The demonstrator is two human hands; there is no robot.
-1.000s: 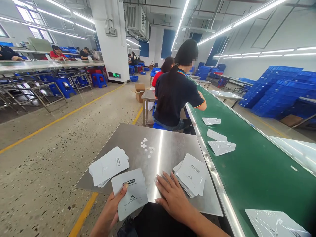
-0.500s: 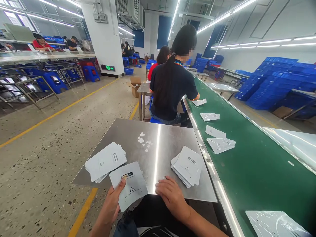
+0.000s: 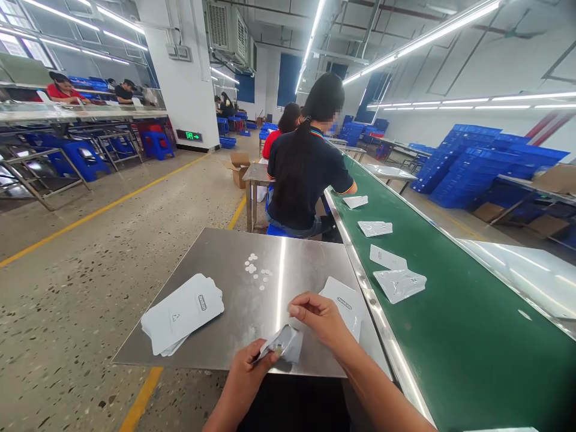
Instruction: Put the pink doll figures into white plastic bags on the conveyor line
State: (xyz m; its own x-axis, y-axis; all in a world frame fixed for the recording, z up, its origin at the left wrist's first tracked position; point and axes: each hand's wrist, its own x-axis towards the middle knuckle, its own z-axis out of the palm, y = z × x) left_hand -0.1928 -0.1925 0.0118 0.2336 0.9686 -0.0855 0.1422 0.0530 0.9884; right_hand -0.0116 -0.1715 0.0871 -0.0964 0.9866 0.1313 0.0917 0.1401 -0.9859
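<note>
My left hand point(image 3: 247, 375) grips a small silvery-white pouch point(image 3: 291, 344) at the near edge of the metal table point(image 3: 225, 252). The pouch is tilted, its mouth appears parted, and something small and yellowish shows by my left thumb. Above and to the right of it is my right hand point(image 3: 321, 318), thumb and fingers pinched together; whether anything is between them I cannot make out. Behind that hand, partly hidden, lies a stack of white printed pouches point(image 3: 348, 300). Another stack of white pouches point(image 3: 182, 315) rests on the left side of the table.
Several small white discs point(image 3: 251, 268) are scattered mid-table. Along the right runs a green conveyor belt point(image 3: 450, 336) with a metal rail and several pouches point(image 3: 400, 283) on it. A co-worker point(image 3: 306, 174) sits ahead beside the belt. Blue crates point(image 3: 468, 165) are stacked farther right.
My left hand has brought its pouch rightward and turned it from flat-facing to tilted. My right hand has risen from the table edge into a pinch. The view has shifted slightly.
</note>
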